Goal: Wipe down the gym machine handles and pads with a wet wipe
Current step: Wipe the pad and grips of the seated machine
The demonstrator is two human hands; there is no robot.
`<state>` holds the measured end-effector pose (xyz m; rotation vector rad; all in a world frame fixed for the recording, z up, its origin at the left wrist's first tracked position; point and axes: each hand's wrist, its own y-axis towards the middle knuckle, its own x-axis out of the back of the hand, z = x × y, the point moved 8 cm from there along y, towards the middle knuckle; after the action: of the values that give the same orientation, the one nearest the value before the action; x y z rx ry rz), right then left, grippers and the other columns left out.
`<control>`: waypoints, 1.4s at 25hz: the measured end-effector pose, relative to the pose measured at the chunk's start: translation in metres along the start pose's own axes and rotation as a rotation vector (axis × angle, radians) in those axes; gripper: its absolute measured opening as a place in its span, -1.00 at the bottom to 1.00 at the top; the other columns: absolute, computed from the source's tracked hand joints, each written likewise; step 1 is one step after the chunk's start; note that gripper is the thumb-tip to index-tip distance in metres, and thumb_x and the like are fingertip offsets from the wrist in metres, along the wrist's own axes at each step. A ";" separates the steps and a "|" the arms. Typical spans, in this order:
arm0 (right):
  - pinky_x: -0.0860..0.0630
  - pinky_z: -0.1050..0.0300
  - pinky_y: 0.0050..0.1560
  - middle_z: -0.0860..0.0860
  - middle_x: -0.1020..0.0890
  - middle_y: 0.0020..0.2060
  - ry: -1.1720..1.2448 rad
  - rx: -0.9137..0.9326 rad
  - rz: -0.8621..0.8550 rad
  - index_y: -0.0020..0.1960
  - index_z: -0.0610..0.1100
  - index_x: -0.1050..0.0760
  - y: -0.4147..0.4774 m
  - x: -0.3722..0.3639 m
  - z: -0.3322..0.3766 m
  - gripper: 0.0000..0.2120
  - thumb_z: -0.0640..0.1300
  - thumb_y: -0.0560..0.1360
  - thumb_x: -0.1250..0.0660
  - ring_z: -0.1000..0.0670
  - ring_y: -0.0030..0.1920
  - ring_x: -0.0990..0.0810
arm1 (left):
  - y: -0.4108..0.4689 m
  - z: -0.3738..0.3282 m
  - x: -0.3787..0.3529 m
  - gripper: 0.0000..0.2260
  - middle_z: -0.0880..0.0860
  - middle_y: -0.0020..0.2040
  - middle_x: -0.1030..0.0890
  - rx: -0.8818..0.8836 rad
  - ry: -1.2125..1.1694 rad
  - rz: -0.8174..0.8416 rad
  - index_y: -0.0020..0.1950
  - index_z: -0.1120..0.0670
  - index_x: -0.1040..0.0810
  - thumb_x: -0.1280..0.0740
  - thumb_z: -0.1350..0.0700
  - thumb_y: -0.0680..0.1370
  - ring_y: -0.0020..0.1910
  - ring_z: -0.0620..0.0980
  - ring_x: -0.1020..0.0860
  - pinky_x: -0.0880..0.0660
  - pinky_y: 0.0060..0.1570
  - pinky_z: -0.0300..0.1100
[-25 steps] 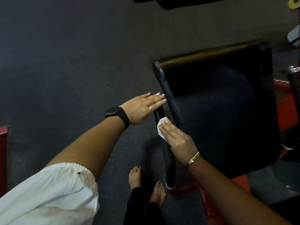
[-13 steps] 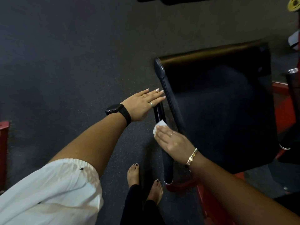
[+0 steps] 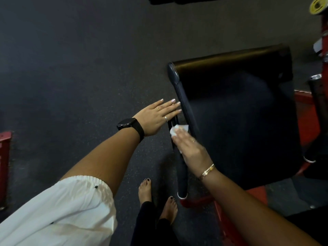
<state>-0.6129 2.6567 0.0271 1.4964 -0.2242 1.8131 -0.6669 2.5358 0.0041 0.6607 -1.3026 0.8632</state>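
On black handle (image 3: pixel 182 174): R hand (image 3: pixel 192 150) flat, pressing wet wipe (image 3: pixel 179 129); L hand (image 3: pixel 156 118) flat, fingers straight, just beside.

The floor (image 3: pixel 71 68) is dark, speckled rubber matting, dim toward the upper left. Two bare feet stand on it near the bottom edge, the left foot (image 3: pixel 145 189) slightly ahead of the right foot (image 3: pixel 170 208), both with dark-painted toenails. Just right of the feet the red machine frame (image 3: pixel 195 201) rests on the matting. A separate red bar (image 3: pixel 4 157) sits at the far left edge, well apart.
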 end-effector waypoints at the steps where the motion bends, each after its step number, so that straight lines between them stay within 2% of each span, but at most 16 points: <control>1: -0.46 0.06 0.24 -0.21 -0.53 0.25 0.027 -0.100 -0.035 0.23 -0.30 -0.53 0.012 0.004 -0.010 -0.65 -0.37 0.49 -0.15 -0.15 0.28 -0.49 | 0.002 0.001 0.001 -0.40 0.07 0.53 0.03 -0.007 -0.022 -0.005 0.53 0.06 0.08 -0.05 0.21 0.51 0.51 0.01 0.06 0.02 0.49 -0.01; 3: -0.48 0.02 0.22 -0.22 -0.53 0.24 0.071 -0.229 -0.024 0.24 -0.30 -0.52 0.033 0.000 -0.022 -0.62 -0.28 0.50 -0.09 -0.17 0.26 -0.50 | 0.004 0.001 0.002 -0.41 0.08 0.54 -0.06 -0.002 -0.051 -0.010 0.53 0.08 0.02 -0.05 0.23 0.51 0.51 0.02 0.02 0.00 0.48 -0.03; 5: -0.52 -0.07 0.17 -0.24 -0.52 0.25 0.019 -0.202 0.026 0.25 -0.33 -0.49 0.033 -0.014 -0.018 -0.59 -0.30 0.48 -0.06 -0.21 0.24 -0.52 | 0.004 -0.001 0.004 -0.42 0.12 0.54 -0.12 0.024 -0.046 -0.011 0.54 0.11 -0.03 -0.05 0.24 0.51 0.52 0.05 -0.03 0.01 0.48 -0.05; 7: -0.51 -0.03 0.19 -0.24 -0.50 0.27 -0.042 -0.138 0.052 0.27 -0.34 -0.47 -0.001 -0.020 -0.003 -0.56 -0.38 0.45 -0.05 -0.20 0.26 -0.51 | 0.001 -0.009 0.004 -0.42 0.12 0.55 -0.10 0.027 -0.023 0.004 0.54 0.10 0.02 -0.03 0.23 0.52 0.53 0.07 -0.01 0.06 0.47 -0.04; 10: -0.39 0.08 0.31 -0.19 -0.47 0.31 -0.088 -0.113 0.067 0.29 -0.29 -0.48 -0.066 -0.014 0.020 -0.52 -0.45 0.42 -0.07 -0.15 0.29 -0.48 | -0.004 -0.033 0.002 -0.41 0.07 0.56 -0.04 -0.090 0.072 0.049 0.52 0.06 0.17 -0.01 0.18 0.54 0.51 0.04 0.12 0.16 0.47 0.01; 11: -0.35 0.10 0.35 -0.18 -0.46 0.32 -0.078 -0.120 0.067 0.29 -0.28 -0.48 -0.073 -0.010 0.023 -0.53 -0.45 0.43 -0.08 -0.14 0.30 -0.48 | -0.005 -0.040 0.003 -0.42 0.06 0.56 -0.07 -0.124 0.092 0.047 0.51 0.05 0.16 -0.03 0.16 0.54 0.51 0.04 0.12 0.15 0.46 0.02; 13: -0.26 0.14 0.41 -0.20 -0.46 0.32 -0.039 -0.148 0.023 0.30 -0.30 -0.46 -0.056 -0.004 0.023 -0.56 -0.48 0.45 -0.13 -0.15 0.31 -0.46 | -0.005 -0.044 0.004 -0.44 0.04 0.52 -0.22 -0.155 0.115 0.004 0.51 0.05 0.03 -0.06 0.14 0.52 0.52 0.06 -0.05 0.03 0.46 0.03; 15: -0.18 0.17 0.44 -0.22 -0.49 0.28 -0.049 -0.205 -0.028 0.29 -0.33 -0.47 -0.022 -0.001 0.016 -0.56 -0.51 0.43 -0.25 -0.17 0.30 -0.47 | -0.004 -0.044 0.005 -0.46 0.03 0.50 -0.26 -0.153 0.116 -0.011 0.52 0.04 -0.08 -0.03 0.13 0.52 0.51 0.08 -0.14 -0.03 0.46 0.02; 17: -0.21 0.16 0.42 -0.21 -0.52 0.26 -0.040 -0.234 -0.044 0.28 -0.32 -0.48 -0.007 -0.007 0.014 -0.51 -0.52 0.37 -0.36 -0.16 0.29 -0.48 | -0.008 -0.043 0.002 -0.45 0.04 0.53 -0.20 -0.137 0.062 0.006 0.53 0.04 -0.09 -0.01 0.15 0.51 0.52 0.08 -0.09 0.02 0.47 0.01; 19: -0.31 0.12 0.36 -0.17 -0.53 0.25 -0.058 -0.199 -0.043 0.26 -0.29 -0.51 -0.029 -0.018 0.017 -0.49 -0.53 0.34 -0.38 -0.13 0.29 -0.49 | -0.010 -0.044 0.003 -0.43 0.06 0.55 -0.15 -0.112 0.030 0.024 0.55 0.03 -0.06 -0.02 0.18 0.52 0.53 0.09 -0.03 0.09 0.48 0.01; 23: -0.49 0.05 0.20 -0.09 -0.50 0.31 -0.167 -0.146 0.046 0.29 -0.23 -0.50 -0.103 -0.024 0.045 -0.55 -0.46 0.42 -0.27 -0.12 0.35 -0.43 | -0.015 -0.055 0.001 -0.40 0.08 0.57 0.02 -0.093 0.032 0.074 0.56 0.06 0.11 -0.08 0.19 0.57 0.53 0.08 0.15 0.26 0.45 0.00; 27: -0.38 0.02 0.34 -0.13 -0.47 0.32 -0.208 -0.131 -0.011 0.32 -0.28 -0.44 -0.073 -0.007 0.047 -0.62 -0.43 0.53 -0.17 -0.14 0.36 -0.41 | -0.020 -0.075 0.002 -0.41 0.08 0.57 0.15 -0.214 0.113 0.121 0.50 0.06 0.31 -0.02 0.14 0.62 0.46 0.03 0.31 0.31 0.43 0.00; 30: -0.44 0.04 0.29 -0.11 -0.52 0.29 -0.286 -0.116 0.011 0.31 -0.28 -0.45 -0.056 -0.015 0.033 -0.61 -0.44 0.51 -0.19 -0.12 0.34 -0.43 | -0.018 -0.074 0.004 -0.42 0.07 0.57 0.15 -0.204 0.118 0.160 0.54 0.06 0.24 0.00 0.14 0.61 0.51 0.05 0.27 0.35 0.40 -0.01; 33: -0.51 0.08 0.20 -0.09 -0.44 0.36 -0.330 -0.065 0.108 0.37 -0.25 -0.35 -0.108 -0.037 0.042 -0.57 -0.45 0.58 0.03 -0.09 0.44 -0.27 | -0.025 -0.078 0.002 -0.42 0.08 0.57 0.13 -0.187 0.117 0.105 0.55 0.08 0.21 0.09 0.16 0.54 0.53 0.07 0.19 0.31 0.41 -0.01; 35: -0.54 0.10 0.13 -0.08 -0.47 0.34 -0.330 -0.031 0.102 0.33 -0.25 -0.42 -0.130 -0.033 0.058 -0.55 -0.43 0.58 0.08 -0.08 0.44 -0.26 | -0.034 -0.086 0.000 -0.42 0.09 0.53 0.18 -0.222 0.116 0.036 0.53 0.10 0.22 0.08 0.18 0.53 0.51 0.07 0.20 0.25 0.43 -0.01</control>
<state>-0.4836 2.6995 -0.0269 1.7847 -0.4949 1.6226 -0.5919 2.5889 -0.0079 0.4080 -1.2862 0.7608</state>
